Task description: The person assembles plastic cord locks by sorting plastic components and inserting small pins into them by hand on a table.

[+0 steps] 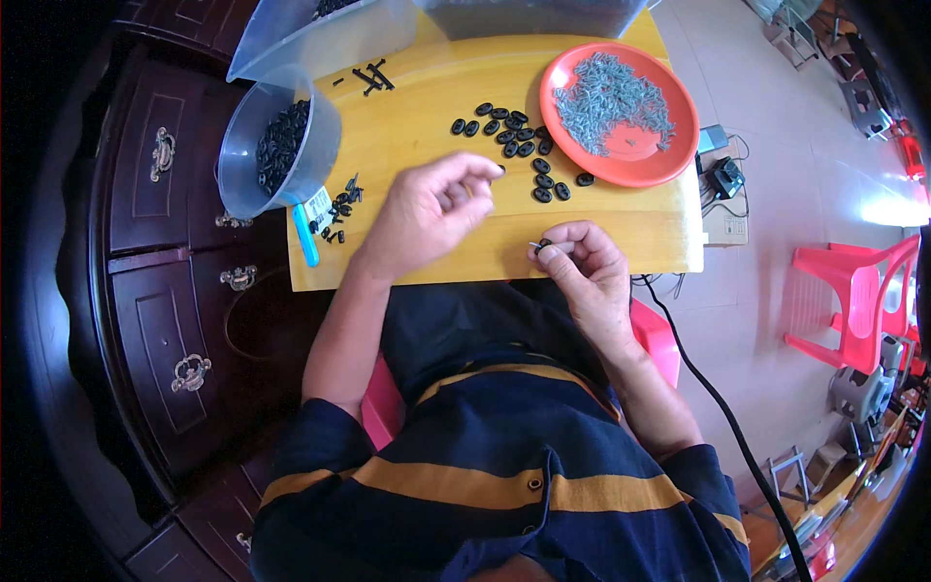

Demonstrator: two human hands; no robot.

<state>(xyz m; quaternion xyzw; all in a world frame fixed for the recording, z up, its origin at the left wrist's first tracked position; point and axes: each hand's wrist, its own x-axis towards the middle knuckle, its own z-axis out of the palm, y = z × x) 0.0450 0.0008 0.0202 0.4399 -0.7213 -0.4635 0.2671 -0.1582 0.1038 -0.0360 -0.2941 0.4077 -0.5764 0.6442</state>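
On the right, near the table's front edge, my right hand (590, 276) pinches a small black oval piece (545, 244) between thumb and fingers. A thin silver screw (534, 244) sticks out of its left side. My left hand (433, 209) hovers over the middle of the table, its thumb apart from the bent index finger. At that fingertip shows a bit of black, mostly hidden; whether it is touched I cannot tell. Beyond both hands lie several loose black oval pieces with two holes (506, 137). An orange-red plate (685, 145) full of small silver screws (611, 97) overlaps their right side.
A clear tub (233, 160) of black parts stands at the table's left edge. Beside it are a light-blue handle (306, 238) and small loose parts (344, 204). Larger bins (339, 48) line the back, near long black screws (373, 78). A black cable (708, 388) hangs at right.
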